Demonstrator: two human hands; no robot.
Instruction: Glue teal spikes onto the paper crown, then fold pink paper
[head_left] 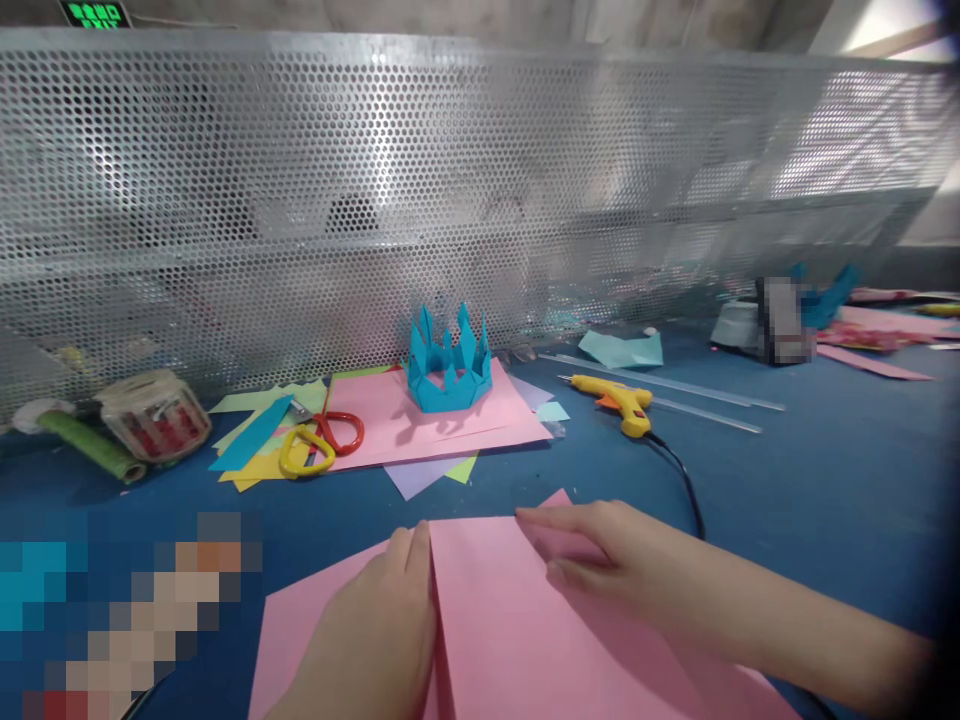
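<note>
A large sheet of pink paper lies before me, with a long strip folded up along its middle. My left hand rests flat on the paper's left part, fingers extended along the strip's left edge; its thumb is hidden. At the strip's right side, my right hand holds the paper between an outstretched index finger and the thumb. Beyond the hands, a blue folded-paper crown stands upright on another pink sheet. A yellow glue gun lies to the right, its black cord running towards my right forearm.
Scissors with red and yellow handles lie on coloured paper scraps. Far left are a clear jar and a green roll. Clear glue sticks lie behind the glue gun. A perforated metal panel borders the blue table.
</note>
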